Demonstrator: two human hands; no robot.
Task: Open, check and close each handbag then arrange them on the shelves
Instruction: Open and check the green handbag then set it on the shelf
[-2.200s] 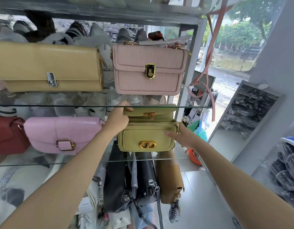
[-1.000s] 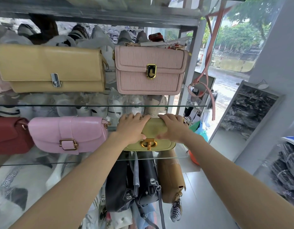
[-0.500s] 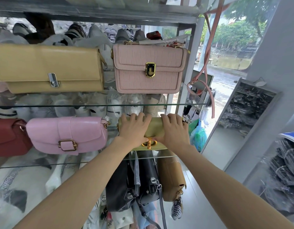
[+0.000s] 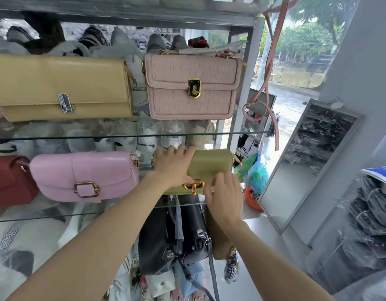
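An olive-green handbag (image 4: pixel 211 164) with a gold clasp (image 4: pixel 194 187) stands on the lower glass shelf (image 4: pixel 57 216), its flap down. My left hand (image 4: pixel 172 166) grips its left half, fingers curled over the top and thumb near the clasp. My right hand (image 4: pixel 224 194) rests on the flap's lower right, fingertips pressing just beside the clasp. To the left on the same shelf are a pink buckle bag (image 4: pixel 85 177) and a red bag (image 4: pixel 9 181). On the upper glass shelf (image 4: pixel 122 135) stand a yellow clutch (image 4: pixel 62 88) and a pale pink crocodile-print bag (image 4: pixel 192 85).
Black bags (image 4: pixel 172 242) and a tan bag (image 4: pixel 218 242) hang below the lower shelf. A pink strap (image 4: pixel 272 68) dangles by the shelf's metal post. A leaning mirror (image 4: pixel 296 170) and wrapped goods (image 4: pixel 374 224) stand on the right. Wrapped shoes fill the space behind the bags.
The open flap has been folded down over the olive bag. My right hand slid from the bag's top down to the flap beside the clasp; my left hand stayed on top.
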